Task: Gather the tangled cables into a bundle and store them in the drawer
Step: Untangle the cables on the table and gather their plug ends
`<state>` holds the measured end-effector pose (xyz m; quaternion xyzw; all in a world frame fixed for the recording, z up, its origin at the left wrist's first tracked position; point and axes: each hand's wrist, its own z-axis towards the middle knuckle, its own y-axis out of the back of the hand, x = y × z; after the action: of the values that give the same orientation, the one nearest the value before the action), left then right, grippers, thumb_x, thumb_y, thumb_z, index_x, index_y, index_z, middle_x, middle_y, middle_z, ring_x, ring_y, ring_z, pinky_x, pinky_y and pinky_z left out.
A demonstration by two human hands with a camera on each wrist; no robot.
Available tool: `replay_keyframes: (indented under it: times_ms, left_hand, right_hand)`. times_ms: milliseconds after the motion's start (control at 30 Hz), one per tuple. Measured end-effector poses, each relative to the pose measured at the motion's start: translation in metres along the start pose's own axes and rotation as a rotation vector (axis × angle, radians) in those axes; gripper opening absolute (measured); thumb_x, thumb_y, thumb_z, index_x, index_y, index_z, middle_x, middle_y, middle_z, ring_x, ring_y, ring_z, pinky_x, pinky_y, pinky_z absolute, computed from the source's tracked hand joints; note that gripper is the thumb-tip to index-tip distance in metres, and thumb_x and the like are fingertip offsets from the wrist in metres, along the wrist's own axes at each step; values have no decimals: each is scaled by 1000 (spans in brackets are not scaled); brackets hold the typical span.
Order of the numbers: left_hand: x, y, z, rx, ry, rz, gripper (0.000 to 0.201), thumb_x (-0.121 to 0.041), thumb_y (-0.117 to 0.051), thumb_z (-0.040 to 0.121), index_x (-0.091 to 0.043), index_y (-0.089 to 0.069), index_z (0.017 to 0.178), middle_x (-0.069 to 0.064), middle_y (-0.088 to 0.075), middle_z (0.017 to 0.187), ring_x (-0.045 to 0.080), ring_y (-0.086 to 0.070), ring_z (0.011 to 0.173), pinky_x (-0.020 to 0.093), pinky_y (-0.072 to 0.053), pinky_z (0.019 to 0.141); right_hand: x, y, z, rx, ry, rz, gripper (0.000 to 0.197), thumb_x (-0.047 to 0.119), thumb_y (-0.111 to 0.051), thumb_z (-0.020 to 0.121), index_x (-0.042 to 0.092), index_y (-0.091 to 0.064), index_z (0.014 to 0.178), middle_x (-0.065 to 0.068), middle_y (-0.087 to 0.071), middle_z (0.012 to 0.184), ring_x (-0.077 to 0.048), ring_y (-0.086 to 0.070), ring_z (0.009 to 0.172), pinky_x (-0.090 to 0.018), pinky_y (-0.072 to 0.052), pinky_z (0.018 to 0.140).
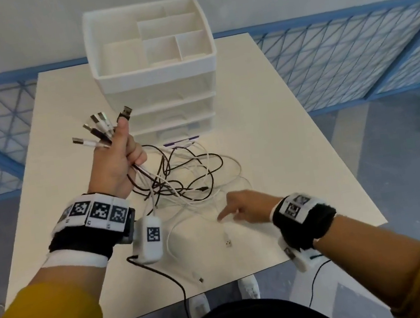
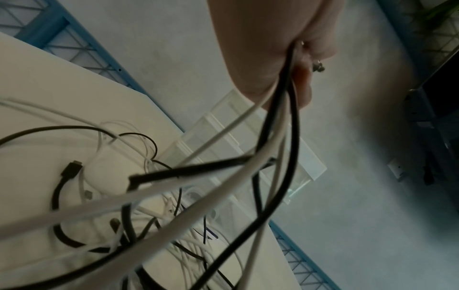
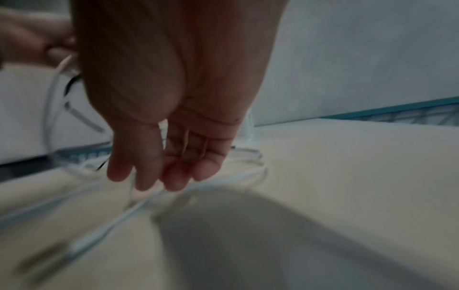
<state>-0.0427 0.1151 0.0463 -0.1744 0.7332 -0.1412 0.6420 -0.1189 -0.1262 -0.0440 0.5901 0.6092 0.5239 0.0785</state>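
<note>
The left hand (image 1: 117, 157) grips the cables (image 1: 184, 179) by their plug ends, raised; the tangle trails on the table (image 1: 279, 120) before the drawer unit (image 1: 158, 84) (drawers apparently closed). Gathering continues: the right hand (image 1: 247, 208), fingers loose, reaches a stray white cable (image 1: 225, 236), needing a pinch.

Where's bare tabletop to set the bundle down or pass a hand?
Free: the strip right of the drawer unit out to the table edge, and the left edge beside the left hand. Crowded: the cables sprawl across the middle in front of the drawers, strands trailing to the near edge by the right hand.
</note>
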Motion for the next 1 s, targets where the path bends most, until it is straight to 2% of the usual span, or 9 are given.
replay_keyframes:
  times_ms: [100, 300, 433, 500, 567, 700, 800, 833, 1000]
  left_hand:
    - [1, -4, -3, 16, 14, 22, 35, -28, -46, 92, -22, -34, 59, -13, -27, 37, 2, -22, 34, 15, -27, 39]
    - [-1, -7, -11, 54, 45, 44, 38, -34, -42, 93, -20, -34, 58, -11, -28, 37, 2, -24, 33, 15, -29, 38]
    - [-4, -10, -14, 49, 65, 25, 37, -34, -40, 94, -20, -35, 60, -11, -29, 38, 2, -25, 34, 15, -29, 38]
    - [-6, -11, -15, 52, 61, 32, 38, -35, -39, 94, -20, -35, 60, -11, -29, 38, 3, -25, 34, 15, -29, 38]
    - [-9, -12, -15, 58, 57, 46, 40, -37, -39, 94, -19, -34, 58, -11, -28, 38, 3, -24, 35, 16, -28, 39]
    - [-11, -13, -16, 81, 59, 91, 44, -38, -37, 94, -18, -32, 55, -10, -29, 39, 5, -25, 36, 18, -30, 42]
    - [-10, -11, -17, 85, 47, 154, 45, -39, -36, 95, -19, -33, 54, -10, -30, 42, 7, -27, 38, 19, -32, 45]
    - [-10, -11, -17, 83, 41, 168, 45, -39, -36, 94, -19, -34, 54, -10, -30, 43, 7, -28, 39, 20, -33, 46]
    - [-10, -23, -17, 99, 4, 248, 46, -40, -39, 93, -22, -35, 51, -9, -30, 46, 8, -30, 40, 23, -33, 47]
  right_hand:
    - [4, -24, 11, 48, 3, -152, 26, 9, -58, 86, 10, -64, 111, -17, -51, 111, -28, -49, 106, -33, -41, 83]
    - [-2, -7, 11, -126, 148, -185, 20, 15, -51, 83, 2, -65, 80, -24, -58, 92, -37, -58, 81, -45, -53, 69]
    - [3, -9, 15, 49, 173, -404, 35, 1, -54, 84, 14, -61, 116, -16, -53, 116, -31, -52, 104, -39, -44, 85]
    - [8, -13, 15, 69, 203, -402, 21, 8, -73, 71, 18, -68, 90, -9, -62, 96, -29, -60, 86, -32, -45, 67]
    - [-2, -18, 19, 130, 139, -544, 30, 28, -87, 46, 30, -60, 59, 9, -58, 71, -13, -58, 62, -19, -33, 49]
    - [-5, -19, 19, 28, 168, -589, 34, 37, -84, 48, 33, -54, 63, 16, -56, 72, -7, -42, 69, -17, -33, 47]
    - [21, -2, 11, -291, 246, -317, 7, 27, -54, 81, 23, -50, 84, 3, -58, 82, -11, -32, 76, -26, -33, 64]
    - [32, 11, 11, -366, 226, -159, 12, 25, -43, 85, 17, -51, 89, 2, -55, 84, -12, -33, 79, -29, -31, 71]
    - [79, 73, 12, -633, 191, 532, 21, 7, -38, 96, 24, -39, 83, 5, -54, 79, -13, -49, 72, -13, -38, 70]
